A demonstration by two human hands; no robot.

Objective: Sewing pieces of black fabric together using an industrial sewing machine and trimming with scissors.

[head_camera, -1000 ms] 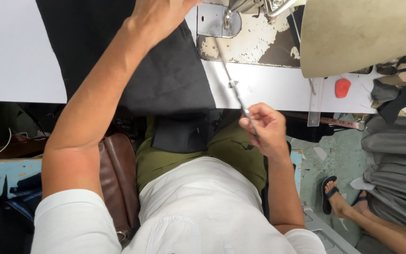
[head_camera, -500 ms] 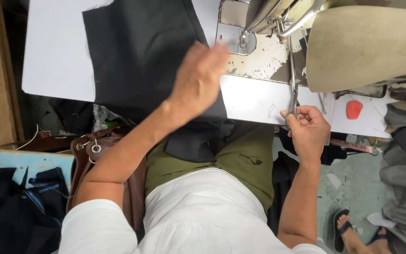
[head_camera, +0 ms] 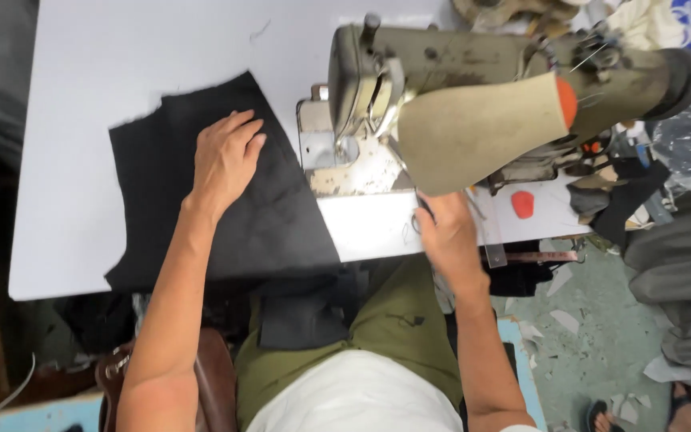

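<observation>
My left hand (head_camera: 225,160) lies flat, fingers spread, on a black piece of fabric (head_camera: 161,200) spread over the white table (head_camera: 73,120); the cloth's lower end hangs over the front edge. Just right of this hand stands an old sewing machine (head_camera: 361,104) with a worn metal bed. My right hand (head_camera: 445,232) rests at the table's front edge below the machine, its fingers curled around a small metal tool (head_camera: 414,226) that is mostly hidden.
A beige padded cover (head_camera: 481,128) sits over the machine arm. A red-orange chalk piece (head_camera: 523,204) and a clear ruler (head_camera: 491,244) lie to the right. Grey cloth is piled at far right (head_camera: 681,264). A brown bag (head_camera: 209,376) sits by my left leg. Another person's sandalled foot (head_camera: 601,416) shows bottom right.
My left hand has come down from mid-air and now presses flat on the black fabric. My right hand rose from my lap to the table edge under the machine. My view shifted up over the table.
</observation>
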